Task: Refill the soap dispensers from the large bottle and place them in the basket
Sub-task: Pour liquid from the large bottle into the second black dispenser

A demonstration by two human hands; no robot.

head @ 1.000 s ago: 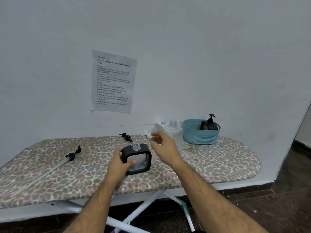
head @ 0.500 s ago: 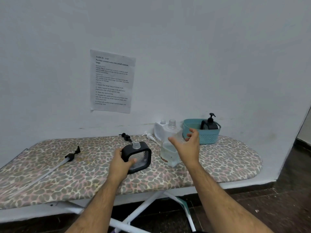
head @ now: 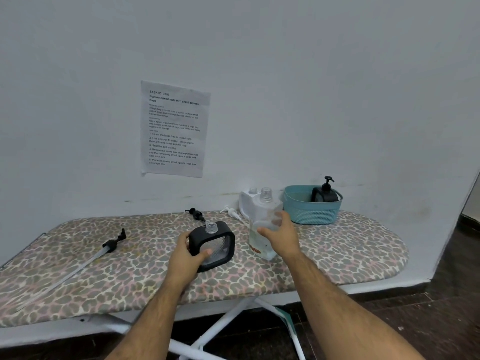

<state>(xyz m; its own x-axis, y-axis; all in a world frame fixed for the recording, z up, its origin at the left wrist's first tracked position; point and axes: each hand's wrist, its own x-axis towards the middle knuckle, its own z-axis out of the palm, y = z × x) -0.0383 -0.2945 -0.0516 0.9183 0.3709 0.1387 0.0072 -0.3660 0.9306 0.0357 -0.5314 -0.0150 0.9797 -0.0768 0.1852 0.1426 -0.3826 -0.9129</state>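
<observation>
My biggest worry is a spill. The large bottle is clear, smooth and uncapped, and if I tip it too fast the soap could overshoot the narrow neck of the black dispenser and run onto the patterned board cover. The cover looks soft, so a dispenser set on it could rock or topple if I let go with my left hand. A loose hold on the bottle could also let it slip as I lift.

My right hand is wrapped around the side of the bottle, fingers curled round the far face and thumb on the near one, forearm reaching forward. The bottle stands upright, about a third full as far as I can judge. My left hand grips the dispenser from its left, thumb across the ribbed clear front, fingers behind; the open neck points up, just left of the bottle.

Beyond my right hand sits the teal basket with one pumped dispenser already inside. A white dispenser waits behind the bottle. Loose pumps lie beyond and left of my left hand.
</observation>
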